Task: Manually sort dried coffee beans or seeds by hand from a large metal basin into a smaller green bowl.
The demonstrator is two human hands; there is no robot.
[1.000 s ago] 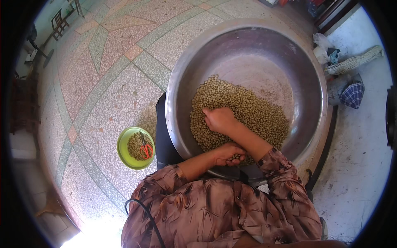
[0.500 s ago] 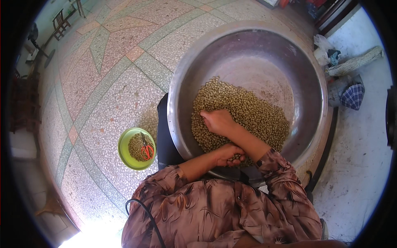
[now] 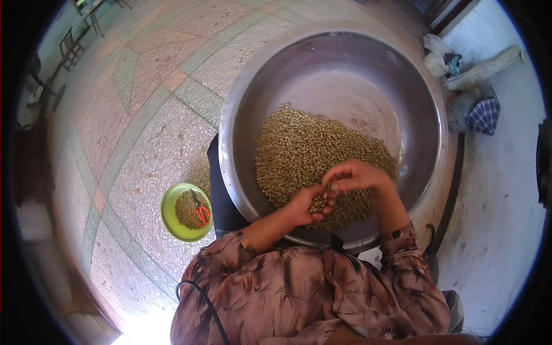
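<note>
A wide metal basin [image 3: 422,190] holds a broad heap of small greenish-brown beans [image 3: 310,138], piled on its near and left side. Over the near part of the heap, my left hand [image 3: 306,206] is cupped around some loose beans [image 3: 319,202]. My right hand [image 3: 355,175] is just above and to the right, its thumb and fingertips brought together right by the left fingertips. What lies in that pinch, if anything, is too small to make out.
On the speckled floor at the left stands a green bowl [image 3: 168,215] of beans with red-handled scissors [image 3: 201,215] in it. At the right wall are a plastic bag [image 3: 435,56], a pale rolled bundle [image 3: 486,69] and a checked cloth [image 3: 484,116]. Chairs [image 3: 70,49] stand far left.
My right hand has come back from the left side of the heap to my left hand, uncrossing the forearms. My left hand has risen slightly, still cupping beans. The whole view has shifted a little.
</note>
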